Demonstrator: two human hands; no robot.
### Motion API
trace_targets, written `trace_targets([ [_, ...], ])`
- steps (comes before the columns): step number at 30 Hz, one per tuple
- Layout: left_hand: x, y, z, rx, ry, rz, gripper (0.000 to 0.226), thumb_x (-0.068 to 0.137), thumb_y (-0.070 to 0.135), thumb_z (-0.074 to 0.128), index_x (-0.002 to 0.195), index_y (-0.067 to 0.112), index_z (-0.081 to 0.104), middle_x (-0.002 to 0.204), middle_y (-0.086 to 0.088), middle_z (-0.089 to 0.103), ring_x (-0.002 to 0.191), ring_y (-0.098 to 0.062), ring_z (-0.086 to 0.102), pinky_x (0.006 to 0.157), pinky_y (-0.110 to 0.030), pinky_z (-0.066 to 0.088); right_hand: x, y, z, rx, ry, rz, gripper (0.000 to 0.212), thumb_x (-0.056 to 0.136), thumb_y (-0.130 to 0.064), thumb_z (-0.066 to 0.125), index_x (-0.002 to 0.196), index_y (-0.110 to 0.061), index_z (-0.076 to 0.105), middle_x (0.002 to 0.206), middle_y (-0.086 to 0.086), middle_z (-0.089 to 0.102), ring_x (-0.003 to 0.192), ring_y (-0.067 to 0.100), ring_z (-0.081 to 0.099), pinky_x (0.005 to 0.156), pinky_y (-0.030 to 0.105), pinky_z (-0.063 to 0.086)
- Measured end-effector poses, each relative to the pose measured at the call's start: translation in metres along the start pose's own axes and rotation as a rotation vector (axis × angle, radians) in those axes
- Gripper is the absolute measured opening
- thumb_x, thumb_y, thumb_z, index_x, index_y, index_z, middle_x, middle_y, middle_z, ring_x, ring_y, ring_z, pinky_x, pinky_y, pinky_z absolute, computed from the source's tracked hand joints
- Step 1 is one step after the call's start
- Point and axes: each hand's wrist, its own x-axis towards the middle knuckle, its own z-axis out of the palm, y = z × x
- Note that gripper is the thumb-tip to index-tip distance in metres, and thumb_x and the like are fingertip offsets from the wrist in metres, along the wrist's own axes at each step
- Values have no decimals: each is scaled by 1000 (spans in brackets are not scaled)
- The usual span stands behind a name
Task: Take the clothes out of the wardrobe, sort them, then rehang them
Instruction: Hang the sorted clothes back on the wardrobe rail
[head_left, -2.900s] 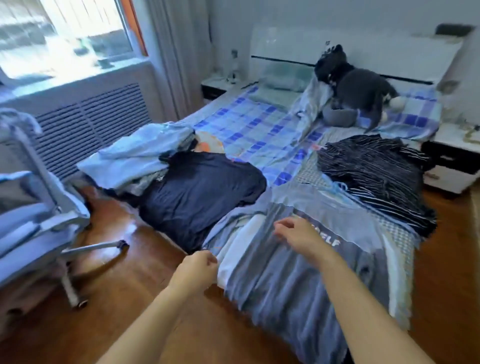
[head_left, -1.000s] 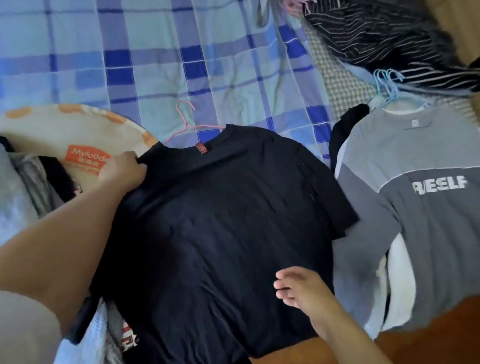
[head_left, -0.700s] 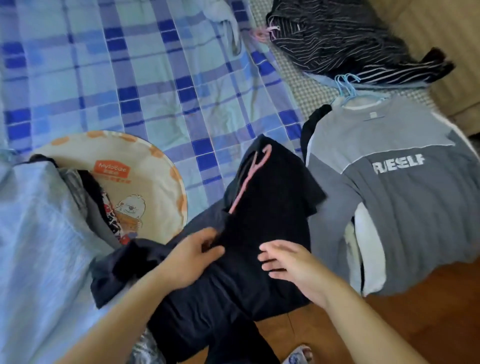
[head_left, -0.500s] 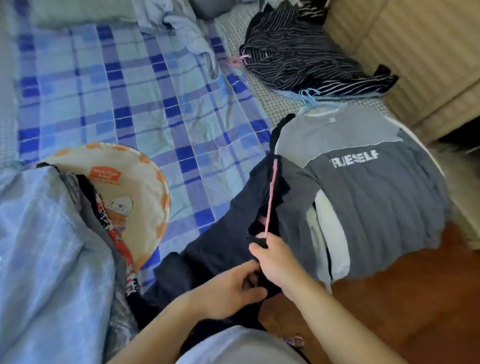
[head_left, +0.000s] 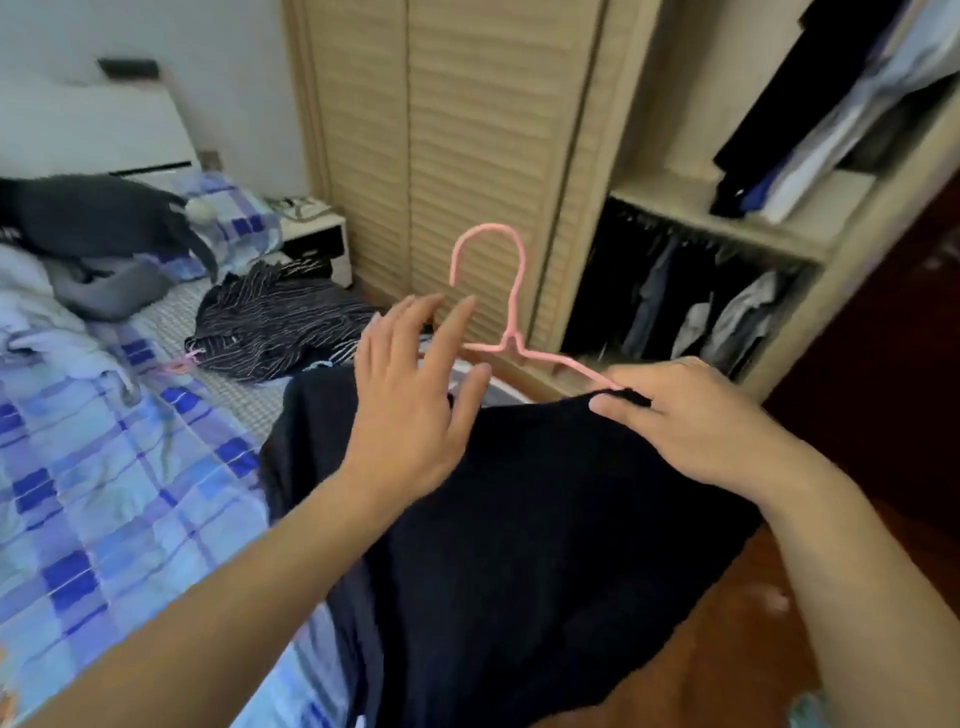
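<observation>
Right hand: the right hand (head_left: 696, 421) has its fingers curled on the shoulder of the black T-shirt (head_left: 519, 545), pinching the cloth together with the arm of the pink hanger (head_left: 506, 312) underneath, which I'd say is how the whole garment is being carried.

Left hand: the left hand (head_left: 410, 400) is spread, fingers apart and straight, gripping nothing; its fingertips reach toward the hanger's neck, probably to steady it or take the hook (I cannot tell whether they touch the wire).

Hanger: hook upright and free above the collar, turned toward the cupboard, so it looks ready to go over a rail.

Black T-shirt: held in the air off the foot edge of the bed (head_left: 119, 483), its body hanging down between the two forearms; one side sags lower, since only the right shoulder is gripped.

Wardrobe: the wardrobe (head_left: 691, 291) stands open beyond the hands, dark clothes hanging in the lower bay, folded things on the shelf above (all blurred).

Bed: a striped dark garment (head_left: 275, 322) lies near the bed's far corner by the slatted door, apparently sorted and awaiting its turn.

Stage: rehanging, in my judgement, with this shirt next to go in.
</observation>
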Motion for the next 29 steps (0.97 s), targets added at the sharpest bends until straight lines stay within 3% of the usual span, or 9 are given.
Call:
trace_targets([
  [2, 55, 28, 12, 32, 15, 179, 40, 107, 43, 37, 126, 19, 62, 103, -4, 68, 93, -28, 64, 84, -44, 51, -10, 28, -49, -30, 55, 40, 19, 95, -47, 55, 89, -34, 68, 66, -14, 61, 62, 2, 57, 54, 27, 39],
  [5, 124, 59, 34, 120, 65, 345, 52, 107, 52, 32, 93, 15, 64, 61, -1, 57, 48, -29, 53, 43, -32, 37, -14, 72, -103, -40, 166, 88, 18, 90, -51, 62, 94, -36, 71, 76, -14, 67, 70, -1, 60, 59, 26, 42],
  [10, 234, 105, 89, -54, -47, 216, 61, 97, 68, 31, 79, 17, 58, 61, 3, 55, 54, -22, 55, 48, -39, 47, -3, 146, -173, -6, 158, 231, 32, 96, -49, 52, 80, -27, 68, 75, -10, 67, 70, 3, 62, 68, 35, 46],
  [14, 330, 131, 135, -95, 6, 165, 65, 90, 77, 40, 71, 17, 58, 60, 3, 57, 57, -17, 54, 51, -36, 47, 24, 211, -209, 99, 183, 314, 47, 91, -62, 44, 94, -24, 71, 93, 1, 74, 86, 19, 71, 87, 52, 54],
  [16, 387, 143, 161, -107, 49, 159, 69, 88, 80, 43, 68, 15, 57, 59, 1, 57, 56, -17, 54, 50, -34, 45, 51, 240, -232, 171, 294, 305, 41, 95, -54, 46, 94, -22, 72, 92, 4, 75, 86, 22, 72, 86, 52, 54],
  [19, 471, 155, 200, -142, 123, 241, 67, 91, 79, 37, 67, 18, 53, 60, 4, 54, 56, -15, 52, 49, -34, 41, 95, 275, -271, 128, 551, 267, 34, 101, -38, 49, 74, -31, 70, 72, -7, 70, 66, 6, 65, 68, 36, 48],
  [23, 574, 166, 262, -147, 52, 495, 54, 98, 67, 20, 76, 25, 48, 65, 8, 54, 59, -11, 49, 51, -32, 34, 143, 335, -318, -121, 850, 287, 30, 100, -38, 50, 75, -33, 66, 77, -20, 66, 73, 0, 61, 63, 29, 45],
  [26, 635, 174, 314, -4, 87, 572, 56, 97, 63, 12, 83, 22, 48, 64, 10, 47, 56, -15, 42, 47, -28, 24, 172, 379, -342, -43, 906, 322, 25, 98, -36, 56, 78, -34, 71, 79, -19, 70, 76, 0, 64, 72, 36, 52],
  [29, 689, 187, 371, 46, 115, 552, 56, 98, 62, 8, 84, 22, 45, 68, 9, 48, 59, -18, 49, 48, -32, 31, 209, 421, -363, 231, 760, 292, 21, 96, -33, 59, 87, -27, 77, 90, -8, 75, 86, 8, 70, 91, 48, 53],
])
